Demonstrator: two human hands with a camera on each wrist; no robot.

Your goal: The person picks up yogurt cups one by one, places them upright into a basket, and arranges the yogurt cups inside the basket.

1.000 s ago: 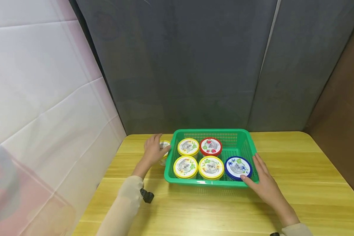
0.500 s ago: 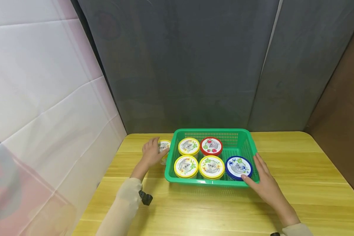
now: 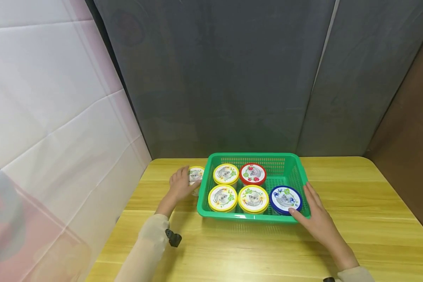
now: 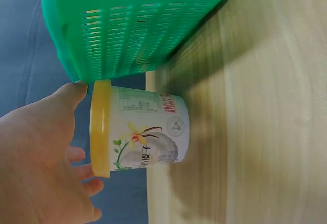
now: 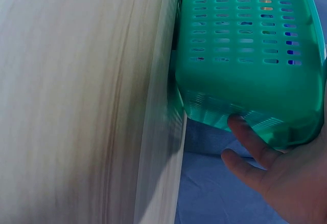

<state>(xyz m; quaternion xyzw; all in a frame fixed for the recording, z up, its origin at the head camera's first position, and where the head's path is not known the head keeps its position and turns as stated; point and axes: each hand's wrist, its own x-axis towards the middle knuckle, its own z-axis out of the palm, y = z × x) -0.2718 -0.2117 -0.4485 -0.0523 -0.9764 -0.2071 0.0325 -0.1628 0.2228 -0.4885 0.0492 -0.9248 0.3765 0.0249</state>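
Observation:
A tub with a yellow lid (image 3: pixel 196 174) stands upright on the table just left of the green basket (image 4: pixel 138 35). My left hand (image 3: pixel 180 185) reaches around its lid, thumb on the basket side and fingers on the far side, without visibly gripping it; its white wall with a flower print shows in the left wrist view. My right hand (image 3: pixel 317 219) holds the basket's right side, its thumb over the rim by the blue-lidded tub (image 3: pixel 285 199) and its fingers along the outer wall. Inside the basket also stand a red-lidded tub (image 3: pixel 252 174) and three yellow-lidded tubs (image 3: pixel 253 199).
The basket's back right corner (image 3: pixel 280 181) holds no tub. Wooden tabletop (image 3: pixel 239 250) extends in front of and beside the basket. A dark grey panel (image 3: pixel 215 78) stands behind the table, a pale sheet (image 3: pixel 56 98) at the left and a brown panel (image 3: pixel 409 129) at the right.
My left hand has shifted slightly left and toward me, so more of the tub's yellow lid shows. The right hand and the basket have stayed in place.

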